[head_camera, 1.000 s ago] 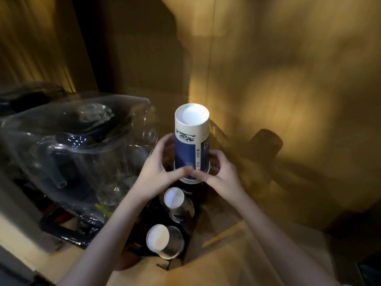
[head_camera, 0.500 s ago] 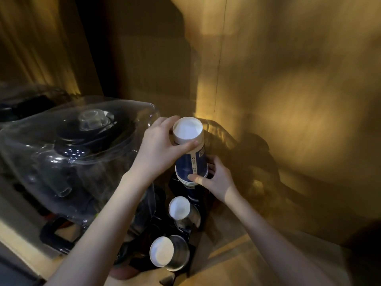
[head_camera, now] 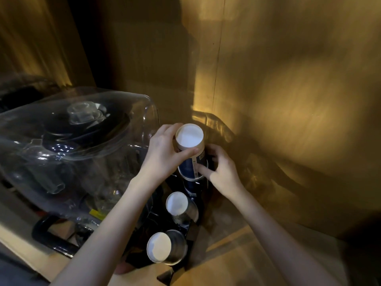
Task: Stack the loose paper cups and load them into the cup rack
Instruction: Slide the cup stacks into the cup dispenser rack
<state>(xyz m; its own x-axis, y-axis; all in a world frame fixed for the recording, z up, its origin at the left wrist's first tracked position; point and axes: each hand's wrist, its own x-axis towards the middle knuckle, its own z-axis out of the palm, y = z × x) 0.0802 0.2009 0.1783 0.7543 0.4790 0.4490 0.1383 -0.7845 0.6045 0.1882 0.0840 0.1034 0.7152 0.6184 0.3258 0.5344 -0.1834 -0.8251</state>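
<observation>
An upside-down stack of blue-and-white paper cups (head_camera: 190,148) stands in the far slot of a black cup rack (head_camera: 156,259). My left hand (head_camera: 165,153) grips the top of the stack, thumb across its front. My right hand (head_camera: 221,172) holds the stack's lower right side, a finger pressed on the blue wall. Two more slots nearer me hold cup stacks with white bases up, one in the middle (head_camera: 177,204) and one at the front (head_camera: 159,247), each inside a shiny metal sleeve.
A big clear plastic blender cover (head_camera: 68,145) with a dark jug inside stands close on the left, on a black base (head_camera: 51,238). Wooden walls (head_camera: 288,100) close off the back and right. The wooden counter (head_camera: 237,263) runs below.
The stack has gone lower into the far slot. My left hand has shifted from the stack's lower side up to its top; my right hand stays low on its right.
</observation>
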